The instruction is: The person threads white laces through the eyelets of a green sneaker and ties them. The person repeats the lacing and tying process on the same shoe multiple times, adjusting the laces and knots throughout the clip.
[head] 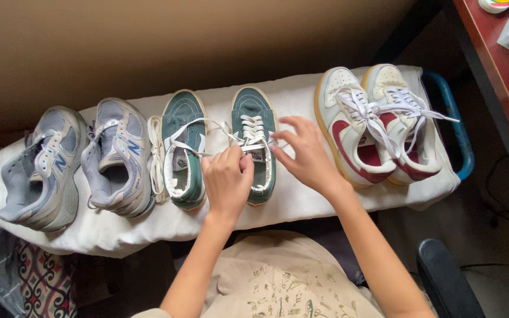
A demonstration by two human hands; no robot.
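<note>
Both hands — left hand [228, 176], right hand [307, 152] — grip white laces [253, 136] (green sneaker [255, 147]).

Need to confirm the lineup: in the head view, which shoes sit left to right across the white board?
Grey pair → unlaced green shoe → green shoe being laced, both hands on its laces → red-and-white pair.

Green low-top sneaker [256, 141], white-soled, toe pointing away, upright on white padded board, white laces [253, 134] pinched at its tongue
</note>
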